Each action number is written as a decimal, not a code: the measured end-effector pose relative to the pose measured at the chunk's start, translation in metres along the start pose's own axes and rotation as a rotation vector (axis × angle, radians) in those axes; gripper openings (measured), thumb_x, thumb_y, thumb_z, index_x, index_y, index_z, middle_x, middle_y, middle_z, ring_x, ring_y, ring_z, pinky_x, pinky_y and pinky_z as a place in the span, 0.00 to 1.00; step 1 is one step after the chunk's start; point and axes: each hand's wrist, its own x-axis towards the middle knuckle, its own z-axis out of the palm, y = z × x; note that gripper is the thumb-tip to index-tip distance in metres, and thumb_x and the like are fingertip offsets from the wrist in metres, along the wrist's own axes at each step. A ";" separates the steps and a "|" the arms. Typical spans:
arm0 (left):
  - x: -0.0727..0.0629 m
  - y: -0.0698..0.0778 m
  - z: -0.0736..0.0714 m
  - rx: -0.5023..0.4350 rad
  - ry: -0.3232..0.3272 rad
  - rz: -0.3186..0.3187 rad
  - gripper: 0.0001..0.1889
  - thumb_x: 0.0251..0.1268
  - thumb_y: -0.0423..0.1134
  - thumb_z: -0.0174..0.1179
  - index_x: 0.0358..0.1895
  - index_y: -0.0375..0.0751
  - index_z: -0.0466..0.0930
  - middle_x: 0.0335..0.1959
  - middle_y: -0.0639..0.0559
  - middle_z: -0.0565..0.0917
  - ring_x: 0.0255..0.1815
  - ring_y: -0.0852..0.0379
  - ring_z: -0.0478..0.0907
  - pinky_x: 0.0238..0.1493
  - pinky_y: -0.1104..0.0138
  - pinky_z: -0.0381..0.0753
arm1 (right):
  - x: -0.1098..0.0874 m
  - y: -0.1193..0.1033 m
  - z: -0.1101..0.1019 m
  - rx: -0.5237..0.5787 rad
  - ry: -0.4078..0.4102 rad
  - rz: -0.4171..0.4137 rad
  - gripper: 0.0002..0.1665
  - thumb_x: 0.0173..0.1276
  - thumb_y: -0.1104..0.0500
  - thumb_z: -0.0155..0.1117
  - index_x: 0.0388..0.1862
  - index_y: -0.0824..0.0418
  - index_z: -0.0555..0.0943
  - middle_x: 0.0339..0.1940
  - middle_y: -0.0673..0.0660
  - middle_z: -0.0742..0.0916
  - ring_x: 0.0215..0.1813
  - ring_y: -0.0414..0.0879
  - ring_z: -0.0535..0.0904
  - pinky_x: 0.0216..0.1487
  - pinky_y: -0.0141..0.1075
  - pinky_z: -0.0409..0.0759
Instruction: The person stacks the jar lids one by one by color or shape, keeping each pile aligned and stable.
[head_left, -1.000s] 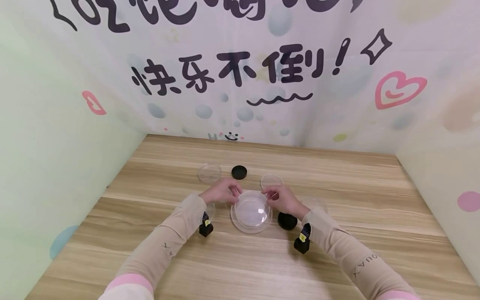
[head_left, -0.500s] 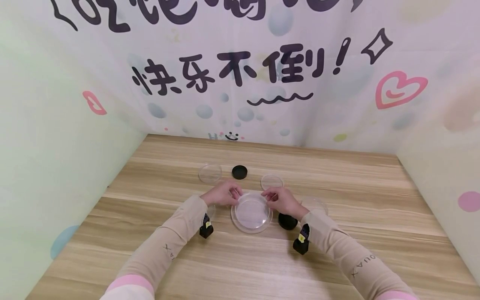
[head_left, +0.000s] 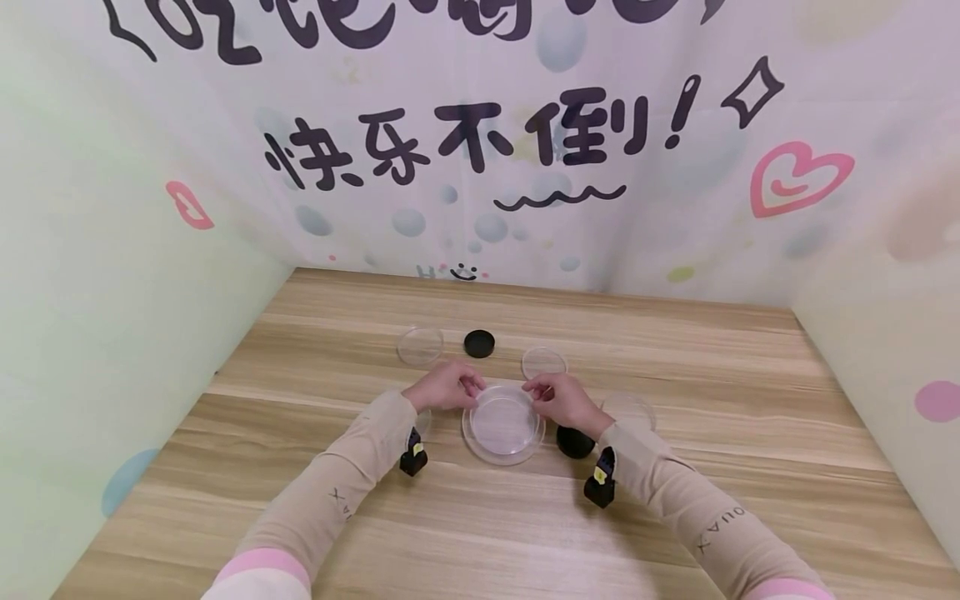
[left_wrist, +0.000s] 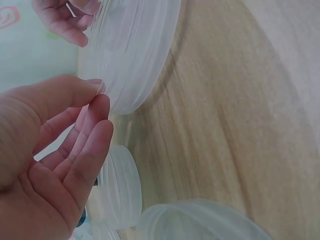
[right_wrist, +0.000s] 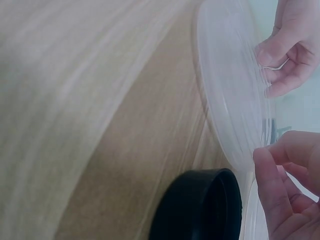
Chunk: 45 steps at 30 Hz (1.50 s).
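At the middle of the table, a clear petri dish (head_left: pixel 504 423) sits over a wider clear dish (head_left: pixel 491 457), its rim inside the wider one's outline. My left hand (head_left: pixel 447 386) pinches the upper dish's rim at the far left between thumb and index finger. On the far right of the same rim, my right hand (head_left: pixel 564 400) pinches likewise. The right wrist view shows several thin rims stacked close together in the clear stack (right_wrist: pixel 230 85). Whether the upper dish touches the lower one I cannot tell.
Behind the hands lie a clear round dish (head_left: pixel 420 346), a black round lid (head_left: pixel 479 343) and another clear dish (head_left: pixel 543 362). A black round cup (right_wrist: pixel 192 210) stands beside my right wrist, near a clear dish (head_left: pixel 632 408). More clear dishes (left_wrist: pixel 120 187) are by my left hand.
The bright glare on the upper dish has faded, as if its tilt shifted slightly. Both hands keep their pinch and have hardly moved.
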 end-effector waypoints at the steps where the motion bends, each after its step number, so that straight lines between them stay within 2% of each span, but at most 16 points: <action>1: 0.000 0.000 0.000 -0.001 0.001 0.000 0.12 0.46 0.26 0.63 0.37 0.32 0.79 0.27 0.50 0.78 0.29 0.60 0.73 0.29 0.74 0.73 | 0.000 0.000 0.000 -0.001 0.001 0.001 0.13 0.50 0.76 0.59 0.37 0.74 0.78 0.26 0.58 0.79 0.30 0.45 0.74 0.30 0.31 0.75; 10: 0.000 0.000 0.000 -0.002 0.007 -0.002 0.12 0.45 0.26 0.64 0.37 0.32 0.79 0.27 0.49 0.79 0.30 0.60 0.74 0.30 0.74 0.74 | 0.000 0.000 0.001 -0.005 0.003 0.009 0.12 0.50 0.75 0.59 0.37 0.74 0.78 0.26 0.59 0.79 0.30 0.45 0.74 0.29 0.30 0.76; 19: -0.002 0.002 0.000 0.007 0.006 -0.009 0.11 0.46 0.27 0.64 0.38 0.34 0.79 0.28 0.50 0.79 0.31 0.60 0.73 0.31 0.74 0.74 | 0.000 0.000 0.000 -0.035 0.006 0.001 0.11 0.50 0.74 0.60 0.35 0.72 0.79 0.26 0.55 0.79 0.30 0.45 0.75 0.33 0.33 0.76; 26: -0.002 0.003 -0.002 -0.008 0.002 -0.040 0.12 0.47 0.28 0.64 0.39 0.35 0.79 0.29 0.51 0.79 0.32 0.59 0.74 0.32 0.73 0.74 | 0.000 0.000 -0.002 -0.046 -0.015 0.008 0.10 0.53 0.71 0.60 0.37 0.71 0.79 0.26 0.56 0.80 0.32 0.45 0.75 0.35 0.34 0.77; 35: -0.005 -0.002 -0.009 -0.031 0.037 0.047 0.13 0.50 0.29 0.62 0.42 0.31 0.78 0.34 0.46 0.80 0.36 0.54 0.75 0.33 0.71 0.76 | 0.004 -0.003 -0.008 -0.073 -0.023 0.012 0.10 0.57 0.69 0.57 0.37 0.70 0.80 0.29 0.56 0.81 0.33 0.46 0.75 0.37 0.35 0.77; 39: -0.007 -0.004 -0.019 -0.045 0.050 0.054 0.15 0.52 0.30 0.61 0.45 0.29 0.76 0.38 0.41 0.79 0.39 0.51 0.75 0.36 0.69 0.76 | 0.009 -0.007 -0.010 -0.080 -0.009 -0.014 0.10 0.58 0.68 0.56 0.38 0.71 0.80 0.30 0.57 0.82 0.33 0.47 0.76 0.36 0.36 0.77; 45: -0.009 -0.011 -0.034 -0.069 0.112 0.096 0.17 0.50 0.28 0.61 0.46 0.26 0.75 0.40 0.34 0.77 0.38 0.48 0.75 0.38 0.67 0.77 | 0.019 -0.017 -0.011 -0.084 -0.005 -0.049 0.10 0.58 0.67 0.57 0.38 0.71 0.80 0.30 0.58 0.82 0.31 0.46 0.76 0.32 0.32 0.77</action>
